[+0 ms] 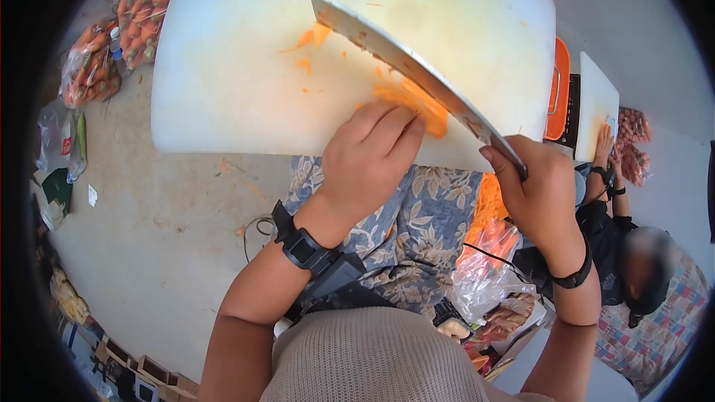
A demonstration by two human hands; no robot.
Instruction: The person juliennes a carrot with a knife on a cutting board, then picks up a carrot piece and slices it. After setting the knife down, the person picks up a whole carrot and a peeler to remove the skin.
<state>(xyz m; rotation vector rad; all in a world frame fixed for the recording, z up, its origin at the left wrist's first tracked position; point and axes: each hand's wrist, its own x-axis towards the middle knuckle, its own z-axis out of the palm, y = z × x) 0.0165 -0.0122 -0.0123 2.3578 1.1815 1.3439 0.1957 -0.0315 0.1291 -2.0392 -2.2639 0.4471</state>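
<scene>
A white cutting board [246, 67] fills the upper middle of the head view, with orange carrot scraps on it. My left hand [369, 160] presses down on carrot slices [417, 104] near the board's front edge, fingers curled over them. My right hand [540, 193] grips the handle of a large cleaver [402, 59], whose blade runs diagonally up-left across the board, resting right beside my left fingertips. Black bands sit on both wrists.
Bags of carrots [123, 26] lie on the concrete floor at upper left. An orange basket [558, 89] and a second white board [596, 104] are at right, where another person's hands [607, 145] work. A plastic bag with carrots [491, 253] lies below my right hand.
</scene>
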